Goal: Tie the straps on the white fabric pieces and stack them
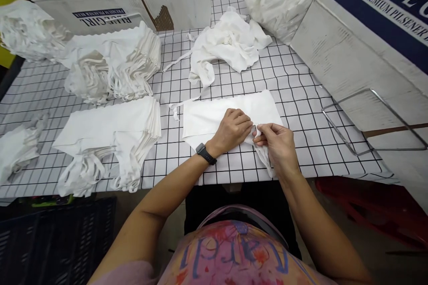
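A white strappy top [214,111] lies folded into a long rectangle on the checked tablecloth in front of me. My left hand [233,130], with a black watch on its wrist, rests on the top, its fingers curled and closed at the strap end. Close beside it, my right hand [276,141] pinches a thin white strap [257,132] between thumb and fingertips. Loose white fabric hangs below the right fingers towards the table's front edge. The fingertips of the left hand are partly hidden.
Stacks of folded white tops [110,120] stand at left, with more behind [117,53]. A crumpled white heap [230,42] lies ahead. Printed cartons [180,6] border the back, and another carton [354,62] with a metal wire frame [371,90] stands at right.
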`<state>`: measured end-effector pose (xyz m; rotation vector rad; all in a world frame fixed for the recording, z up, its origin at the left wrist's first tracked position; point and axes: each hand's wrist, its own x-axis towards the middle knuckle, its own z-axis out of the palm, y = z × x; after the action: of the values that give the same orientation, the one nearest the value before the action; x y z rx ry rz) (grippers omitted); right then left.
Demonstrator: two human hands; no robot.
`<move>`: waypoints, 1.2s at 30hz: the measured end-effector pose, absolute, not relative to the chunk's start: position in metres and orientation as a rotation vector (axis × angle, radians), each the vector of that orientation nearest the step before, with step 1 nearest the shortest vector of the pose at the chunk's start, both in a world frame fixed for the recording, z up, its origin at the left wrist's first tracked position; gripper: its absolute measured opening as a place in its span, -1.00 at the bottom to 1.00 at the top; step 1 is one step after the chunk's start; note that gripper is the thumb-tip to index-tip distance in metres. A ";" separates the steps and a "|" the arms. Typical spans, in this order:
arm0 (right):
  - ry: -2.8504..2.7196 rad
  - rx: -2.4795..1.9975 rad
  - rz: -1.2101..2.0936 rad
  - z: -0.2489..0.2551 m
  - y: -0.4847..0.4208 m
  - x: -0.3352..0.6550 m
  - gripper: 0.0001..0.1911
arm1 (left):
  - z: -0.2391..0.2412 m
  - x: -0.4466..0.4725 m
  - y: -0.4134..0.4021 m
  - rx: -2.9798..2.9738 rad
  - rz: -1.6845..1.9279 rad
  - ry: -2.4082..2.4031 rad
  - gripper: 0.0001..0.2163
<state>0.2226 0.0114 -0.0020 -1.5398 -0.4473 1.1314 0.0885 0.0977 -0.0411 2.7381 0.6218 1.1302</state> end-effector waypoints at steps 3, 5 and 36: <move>-0.445 -1.532 1.109 -0.002 0.011 0.222 -0.80 | -0.042 0.089 0.097 2.752 1.125 0.643 -0.82; -0.442 -1.538 1.091 -0.002 0.010 0.222 -0.79 | -0.043 0.089 0.098 2.741 1.111 0.677 -0.81; -0.631 -1.593 1.254 -0.004 0.012 0.231 -0.75 | -0.042 0.090 0.094 2.885 0.888 0.582 -0.65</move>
<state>0.2309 0.0124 -0.0039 -1.5932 -0.6310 1.2542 0.0900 0.0936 -0.0421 2.8854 0.5818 0.8883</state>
